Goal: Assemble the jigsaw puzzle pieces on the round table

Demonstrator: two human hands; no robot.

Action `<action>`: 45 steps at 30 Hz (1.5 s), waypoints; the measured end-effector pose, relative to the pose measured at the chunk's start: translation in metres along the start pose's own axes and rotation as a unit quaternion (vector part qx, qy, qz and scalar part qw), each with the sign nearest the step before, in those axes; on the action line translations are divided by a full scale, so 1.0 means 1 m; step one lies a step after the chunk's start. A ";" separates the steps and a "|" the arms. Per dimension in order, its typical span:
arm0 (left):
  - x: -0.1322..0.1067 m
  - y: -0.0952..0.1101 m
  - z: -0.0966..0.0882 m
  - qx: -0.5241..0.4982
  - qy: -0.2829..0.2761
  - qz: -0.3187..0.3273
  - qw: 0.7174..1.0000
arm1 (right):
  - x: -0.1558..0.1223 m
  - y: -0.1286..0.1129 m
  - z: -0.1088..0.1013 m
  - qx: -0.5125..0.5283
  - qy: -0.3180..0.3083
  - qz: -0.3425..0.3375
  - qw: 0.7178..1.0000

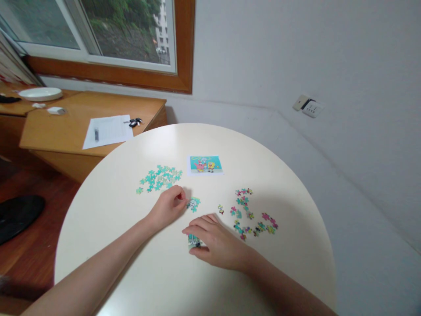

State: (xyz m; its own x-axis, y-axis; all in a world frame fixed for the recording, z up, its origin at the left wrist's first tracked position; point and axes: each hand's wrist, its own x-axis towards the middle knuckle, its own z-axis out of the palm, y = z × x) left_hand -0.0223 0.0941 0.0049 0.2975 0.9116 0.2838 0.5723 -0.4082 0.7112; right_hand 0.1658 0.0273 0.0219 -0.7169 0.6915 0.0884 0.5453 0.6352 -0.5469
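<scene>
My left hand (169,206) is closed, its thumb and fingertips curled together beside a small joined puzzle section (194,203) that shows a pale character's head. Whatever those fingers pinch, if anything, is hidden. My right hand (217,243) rests low on the table, thumb and fingers bent around the top and bottom edges of another joined puzzle section (194,240), partly covered by the fingers. A single yellow and black puzzle piece (221,209) lies just beyond the right hand's knuckles. Behind both hands is a printed reference picture (206,164) with cartoon characters on teal.
On the round white table (158,281), teal loose puzzle pieces (159,177) lie at the left. Pink, yellow and teal puzzle pieces (243,201) are scattered at the right. A wooden desk (69,125) beyond holds a paper sheet (108,129), keys (134,122) and a white plate (41,93).
</scene>
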 end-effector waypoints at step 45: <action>0.000 -0.010 0.003 0.068 -0.102 0.110 0.986 | 0.005 0.034 -0.001 -0.041 0.117 0.098 0.987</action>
State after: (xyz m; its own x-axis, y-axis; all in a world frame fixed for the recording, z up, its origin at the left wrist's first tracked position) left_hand -0.0264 0.0979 -0.0042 0.5659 0.7766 0.2769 0.5695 -0.6111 0.5498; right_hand 0.1813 0.0522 0.0046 -0.4794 0.8584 0.1824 0.7042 0.5003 -0.5037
